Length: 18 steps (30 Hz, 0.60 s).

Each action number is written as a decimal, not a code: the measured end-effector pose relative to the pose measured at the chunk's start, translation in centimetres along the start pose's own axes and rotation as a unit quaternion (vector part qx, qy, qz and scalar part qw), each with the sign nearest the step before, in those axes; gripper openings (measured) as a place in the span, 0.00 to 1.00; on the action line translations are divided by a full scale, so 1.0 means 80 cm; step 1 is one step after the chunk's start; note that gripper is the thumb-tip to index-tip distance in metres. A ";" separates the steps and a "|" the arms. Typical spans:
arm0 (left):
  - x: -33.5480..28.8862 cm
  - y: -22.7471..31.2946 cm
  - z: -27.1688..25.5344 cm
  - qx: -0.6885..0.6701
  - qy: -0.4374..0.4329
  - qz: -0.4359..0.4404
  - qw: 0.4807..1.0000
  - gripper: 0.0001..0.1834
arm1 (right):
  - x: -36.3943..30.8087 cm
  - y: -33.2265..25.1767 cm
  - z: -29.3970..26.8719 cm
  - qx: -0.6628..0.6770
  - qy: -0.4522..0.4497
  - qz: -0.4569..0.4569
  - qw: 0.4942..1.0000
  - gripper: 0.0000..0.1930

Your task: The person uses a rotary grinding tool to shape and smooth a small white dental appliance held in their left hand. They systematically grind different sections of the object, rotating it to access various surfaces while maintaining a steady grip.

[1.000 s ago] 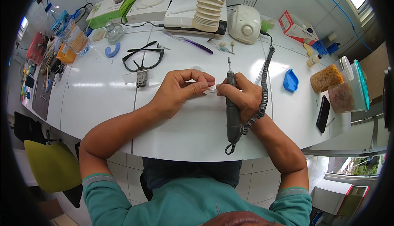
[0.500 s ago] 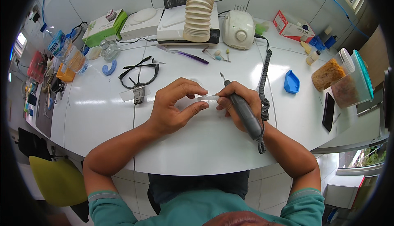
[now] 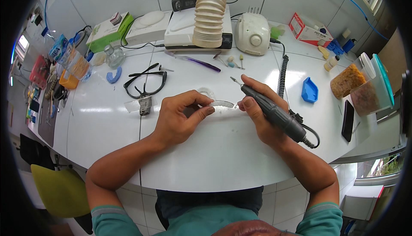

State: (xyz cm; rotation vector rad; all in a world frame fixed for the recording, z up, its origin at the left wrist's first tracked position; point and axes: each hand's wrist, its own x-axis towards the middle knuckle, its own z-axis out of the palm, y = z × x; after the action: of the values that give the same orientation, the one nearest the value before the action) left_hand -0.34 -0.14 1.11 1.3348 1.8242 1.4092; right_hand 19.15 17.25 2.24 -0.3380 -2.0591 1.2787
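Between the thumb and fingers of my left hand [image 3: 182, 118] is one end of a thin, clear, curved plastic piece [image 3: 224, 104], held above the white table. My right hand [image 3: 268, 116] grips a dark grey rotary handpiece [image 3: 279, 115], its metal bit pointing up and to the left, apart from the clear piece. The right fingertips are close to the piece's free end; whether they touch it I cannot tell. Behind my left fingers lies another clear, rounded item [image 3: 207, 92], partly hidden. A coiled black cord [image 3: 283, 77] links the handpiece to a white control unit [image 3: 252, 34].
A ribbed cream suction hose [image 3: 209, 17] hangs at the back centre. Black-framed glasses [image 3: 146, 84] and a blue dental mould [image 3: 113, 75] lie at left. Rightward are a blue tray [image 3: 309, 90], a phone [image 3: 348, 121] and food tubs [image 3: 346, 81]. A purple-handled tool [image 3: 199, 62] lies behind my hands.
My right hand has shifted right, turning the handpiece to a flatter slant. Its fingers have drawn back along the clear piece, more of which now shows. The left hand has stayed nearly in place.
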 end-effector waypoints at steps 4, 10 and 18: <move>0.000 0.007 0.000 0.005 -0.014 -0.011 1.000 0.06 | -0.004 0.004 -0.008 0.010 0.020 -0.016 1.000 0.15; 0.001 -0.010 0.002 -0.047 -0.019 -0.015 0.999 0.07 | -0.009 -0.015 -0.002 0.159 0.016 0.087 0.983 0.16; 0.002 -0.005 0.002 -0.091 -0.022 -0.033 0.995 0.11 | -0.007 -0.020 0.001 0.175 0.021 0.084 0.981 0.18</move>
State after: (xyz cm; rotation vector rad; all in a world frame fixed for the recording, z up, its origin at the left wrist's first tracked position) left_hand -0.47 0.11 0.70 1.1942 1.6519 1.4618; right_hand 19.72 16.12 3.39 -0.3763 -1.7557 1.6891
